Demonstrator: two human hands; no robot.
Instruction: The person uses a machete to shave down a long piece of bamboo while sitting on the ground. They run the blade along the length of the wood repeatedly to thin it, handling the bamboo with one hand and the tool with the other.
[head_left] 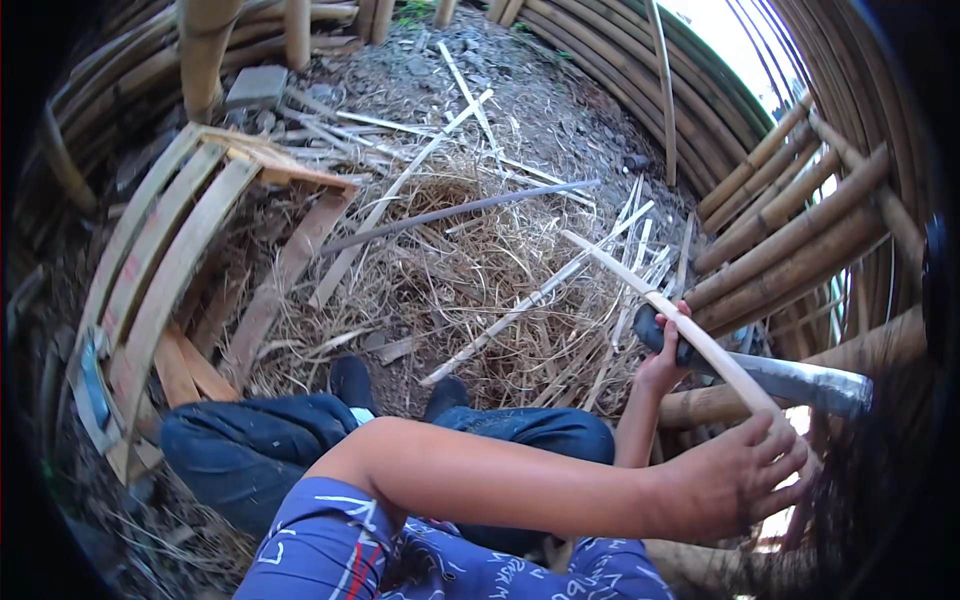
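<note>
A long pale bamboo strip [715, 352] slants across the right side. My left arm reaches across my body, and my left hand [735, 475] is closed around the strip's near end, its fingers partly spread. Farther up the strip is my right hand [662, 362], wrapped round the dark handle [650, 330] of a large knife. The knife's broad grey blade [800, 382] points right and passes beneath the strip. The strip crosses over the right hand near its thumb; how firmly that hand presses it I cannot tell.
Curly shavings [470, 270] and loose bamboo strips [540, 295] cover the ground ahead. At left stands a slatted wooden frame [165, 270]. A thin dark rod [460, 215] lies across the shavings. Bamboo pole walls [800, 235] rise close on the right; a grey block [257, 87] sits far left.
</note>
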